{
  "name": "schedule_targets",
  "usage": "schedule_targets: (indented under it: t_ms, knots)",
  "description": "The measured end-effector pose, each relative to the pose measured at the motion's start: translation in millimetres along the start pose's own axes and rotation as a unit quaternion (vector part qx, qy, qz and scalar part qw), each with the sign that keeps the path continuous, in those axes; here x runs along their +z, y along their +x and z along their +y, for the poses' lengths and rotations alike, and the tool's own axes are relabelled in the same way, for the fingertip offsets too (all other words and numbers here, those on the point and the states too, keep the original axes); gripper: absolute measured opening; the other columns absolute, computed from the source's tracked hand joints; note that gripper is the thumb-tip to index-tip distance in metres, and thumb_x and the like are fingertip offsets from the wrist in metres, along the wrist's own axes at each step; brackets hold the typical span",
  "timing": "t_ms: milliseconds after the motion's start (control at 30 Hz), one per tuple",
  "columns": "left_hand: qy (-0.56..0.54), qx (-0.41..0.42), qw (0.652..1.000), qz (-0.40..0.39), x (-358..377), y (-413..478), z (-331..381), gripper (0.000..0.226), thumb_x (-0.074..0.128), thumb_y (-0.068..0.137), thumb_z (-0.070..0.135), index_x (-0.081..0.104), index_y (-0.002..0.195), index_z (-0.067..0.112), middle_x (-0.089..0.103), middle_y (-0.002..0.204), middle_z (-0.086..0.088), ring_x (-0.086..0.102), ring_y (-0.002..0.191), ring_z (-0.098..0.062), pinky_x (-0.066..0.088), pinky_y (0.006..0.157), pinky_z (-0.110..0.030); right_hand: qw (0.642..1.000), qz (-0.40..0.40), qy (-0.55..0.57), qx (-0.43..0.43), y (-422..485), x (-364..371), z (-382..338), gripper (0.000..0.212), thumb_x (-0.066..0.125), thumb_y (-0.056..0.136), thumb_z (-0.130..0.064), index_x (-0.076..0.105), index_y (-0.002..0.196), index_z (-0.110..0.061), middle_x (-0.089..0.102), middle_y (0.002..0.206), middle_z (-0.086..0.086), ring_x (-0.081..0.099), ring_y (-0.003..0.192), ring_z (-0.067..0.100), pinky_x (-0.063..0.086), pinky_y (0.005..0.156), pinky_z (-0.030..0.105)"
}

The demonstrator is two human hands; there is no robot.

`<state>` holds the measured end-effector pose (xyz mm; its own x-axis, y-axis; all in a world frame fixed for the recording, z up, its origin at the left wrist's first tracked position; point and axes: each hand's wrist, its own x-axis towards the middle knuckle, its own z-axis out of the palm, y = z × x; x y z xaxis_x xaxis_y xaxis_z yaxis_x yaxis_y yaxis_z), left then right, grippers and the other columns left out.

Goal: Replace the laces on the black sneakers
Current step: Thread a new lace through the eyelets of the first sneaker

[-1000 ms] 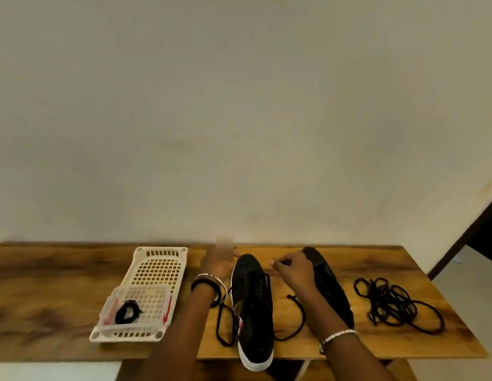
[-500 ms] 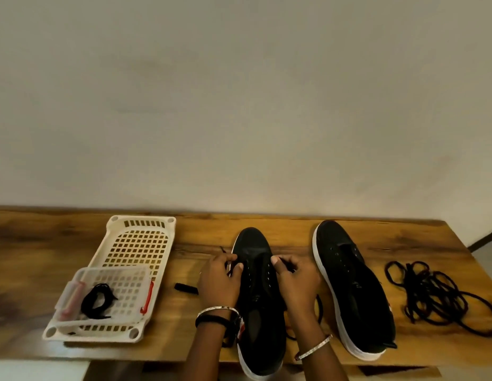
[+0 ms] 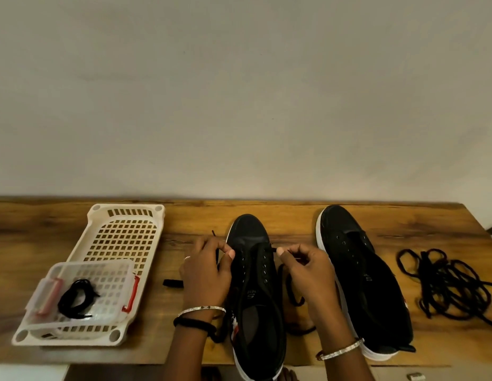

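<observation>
Two black sneakers with white soles stand toe-away on the wooden table [image 3: 47,224]. The left sneaker [image 3: 253,273] sits between my hands. My left hand [image 3: 205,270] pinches one end of a black lace [image 3: 290,287] at the shoe's left eyelets, its tip poking up past my fingers. My right hand [image 3: 308,270] pinches the other end at the right eyelets, and the lace's slack loops on the table between the shoes. The right sneaker [image 3: 360,279] shows bare eyelets with no lace.
A tangled pile of dark laces [image 3: 442,284] lies at the table's right. At the left, a cream perforated tray [image 3: 124,235] holds a clear box [image 3: 88,292] containing a coiled black lace [image 3: 77,296]. The wall rises just behind the table.
The view has dropped toward the table. My left hand came from beside the shoe's toe onto its left eyelets, and both hands now pinch lace ends across the left sneaker.
</observation>
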<state>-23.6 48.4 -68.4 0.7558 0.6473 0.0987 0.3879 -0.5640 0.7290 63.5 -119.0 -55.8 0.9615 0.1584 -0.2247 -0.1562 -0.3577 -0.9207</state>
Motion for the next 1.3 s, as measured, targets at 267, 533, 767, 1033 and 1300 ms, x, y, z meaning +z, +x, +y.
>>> schedule_targets:
  t_ms: [267,533,767,1033,1300]
  knots:
    - [0.068,0.051,0.996,0.017,-2.0,0.7,3.3,0.010,0.061,0.094,0.025,0.057,0.090,0.034,0.063,0.101,0.017,0.059,0.104,-0.011,0.030,0.105,-0.049,0.953,-0.057,-0.277,-0.111,-1.7,-18.2,-24.9,0.019,0.064,0.095,-0.043,0.068,0.086,-0.027,0.066,0.101,-0.013,0.058,0.104,0.012,0.046,0.096,0.043]
    - [-0.022,0.066,0.996,0.047,0.9,3.4,-0.8,0.020,0.052,0.093,0.054,0.059,0.086,0.036,0.058,0.089,0.019,0.058,0.088,-0.008,0.049,0.083,-0.052,0.985,0.015,-0.172,-0.012,10.9,-20.8,-0.3,0.036,0.047,0.104,-0.042,0.069,0.091,-0.017,0.070,0.083,0.001,0.068,0.085,0.024,0.056,0.077,0.041]
    - [-0.055,0.062,0.996,0.021,-4.6,-8.8,17.8,0.034,0.059,0.074,0.067,0.057,0.082,0.034,0.055,0.073,0.013,0.053,0.069,-0.006,0.047,0.060,-0.032,0.933,0.058,-0.356,-0.011,19.0,3.4,15.3,0.023,0.056,0.100,-0.037,0.068,0.097,-0.017,0.064,0.104,0.004,0.065,0.089,0.025,0.053,0.072,0.034]
    - [-0.046,-0.056,0.997,-0.041,-9.9,-41.7,26.9,0.030,0.069,0.084,0.049,0.059,0.106,0.031,0.061,0.090,0.013,0.060,0.082,-0.005,0.043,0.064,-0.019,0.936,0.107,-0.335,-0.005,21.4,28.3,12.5,0.021,0.057,0.099,-0.037,0.064,0.102,-0.017,0.060,0.112,0.003,0.065,0.095,0.027,0.048,0.071,0.034]
    - [0.006,-0.019,1.000,-0.002,-2.2,-38.8,33.4,0.033,0.058,0.088,0.040,0.071,0.114,0.025,0.067,0.096,0.012,0.062,0.083,-0.003,0.051,0.067,-0.023,0.985,0.132,-0.045,-0.101,25.6,0.0,-2.7,0.008,0.061,0.098,-0.019,0.063,0.093,-0.012,0.065,0.093,0.002,0.064,0.082,0.013,0.050,0.069,0.024]
